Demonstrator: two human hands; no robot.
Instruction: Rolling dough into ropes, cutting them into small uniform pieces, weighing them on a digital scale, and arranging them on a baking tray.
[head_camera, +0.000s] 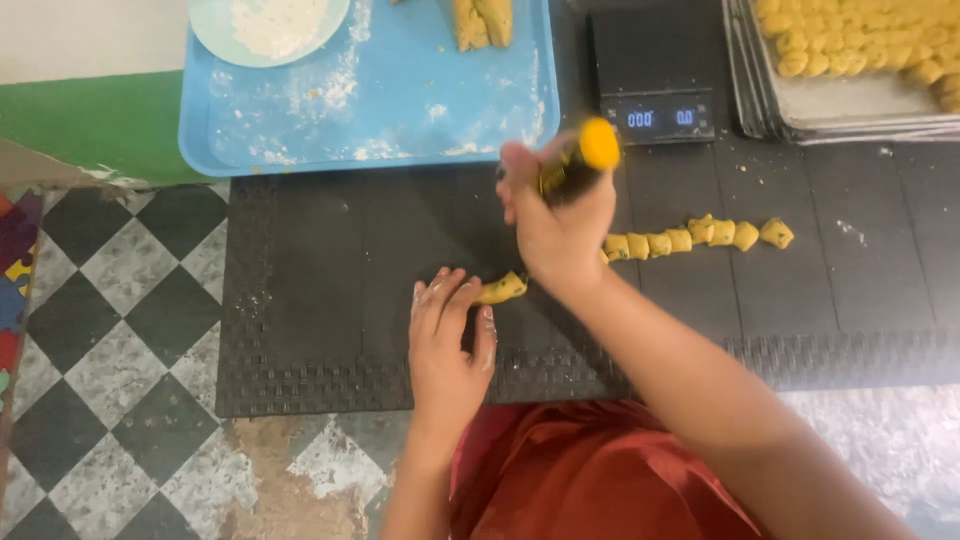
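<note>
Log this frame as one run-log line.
left hand: flat on dough roll | right hand: grips yellow-handled knife, cutting | cut pieces: row on black mat

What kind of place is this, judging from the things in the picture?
Probably a home or small-kitchen floor used for food preparation. A dark mat lies on checkered tiles, with a digital scale, a floured blue tray and cut dough pieces on it.

Brightness: we see even, soft indoor light, fairly bright.
Shadows: we find only faint ones under the right hand (560, 225) and left hand (447, 345) on the mat (320, 290).
Glare: we note mild sheen on the blue tray (420, 100) and the red cloth (590, 470).
Blur: we see the knife (575, 160) smeared.
Focus: we find overall softness; dough pieces (690, 236) lack fine detail.
</note>
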